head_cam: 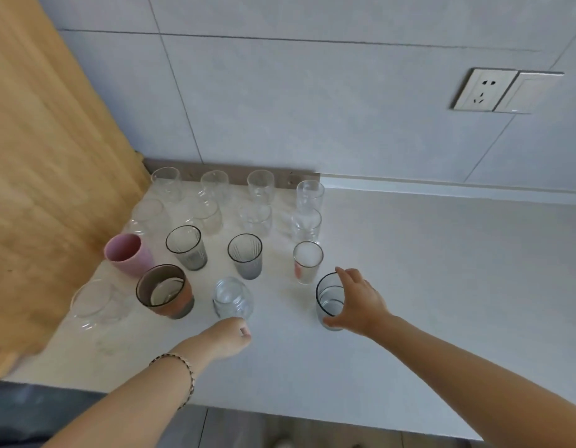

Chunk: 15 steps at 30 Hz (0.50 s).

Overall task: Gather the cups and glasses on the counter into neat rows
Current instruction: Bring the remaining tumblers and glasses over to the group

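Glass is nearly everything on the pale speckled worktop [409,286], so it is all rigid, smooth-walled and breakable. The right hand [358,302] wraps a dark-rimmed clear tumbler [328,302] at the near right corner of the group, fingers [343,274] curled over the rim's far side and the thumb low against the near wall. That mid-wall hold looks sound; a thin rim would likely chip if knocked against the red-marked clear glass [307,261] just behind it. The left hand [227,337] rests with fingers folded at the base of a small round clear glass jar [231,299], apparently nudging rather than clasping it. Both pieces seem light enough to slide.
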### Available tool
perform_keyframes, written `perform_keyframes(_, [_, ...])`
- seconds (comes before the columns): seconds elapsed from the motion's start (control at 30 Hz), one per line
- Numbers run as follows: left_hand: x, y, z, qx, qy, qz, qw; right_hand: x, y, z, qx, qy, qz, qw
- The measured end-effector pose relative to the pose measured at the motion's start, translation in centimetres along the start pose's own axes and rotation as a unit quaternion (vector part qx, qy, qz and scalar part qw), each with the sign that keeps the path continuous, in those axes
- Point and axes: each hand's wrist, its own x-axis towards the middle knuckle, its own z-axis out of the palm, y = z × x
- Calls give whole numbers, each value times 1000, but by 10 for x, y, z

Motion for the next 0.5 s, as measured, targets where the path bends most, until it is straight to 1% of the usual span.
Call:
perform_keyframes(0.1, [-9, -23, 4, -25, 14, -19, 999, 0, -24, 20, 4, -6, 6, 1000])
perform_keyframes(0.27, [-28, -42, 11, -41, 24, -36, 998, -3, -51, 46, -6, -8, -11, 1000])
perform_keyframes(0.37, [-37, -50, 14, -51, 33, -54, 997, -6, -55, 53, 1, -5, 1, 1000])
perform_keyframes(0.5, [-44, -52, 20, -52, 37, -65, 996, -14, -47, 47, -3, -42, 14, 999])
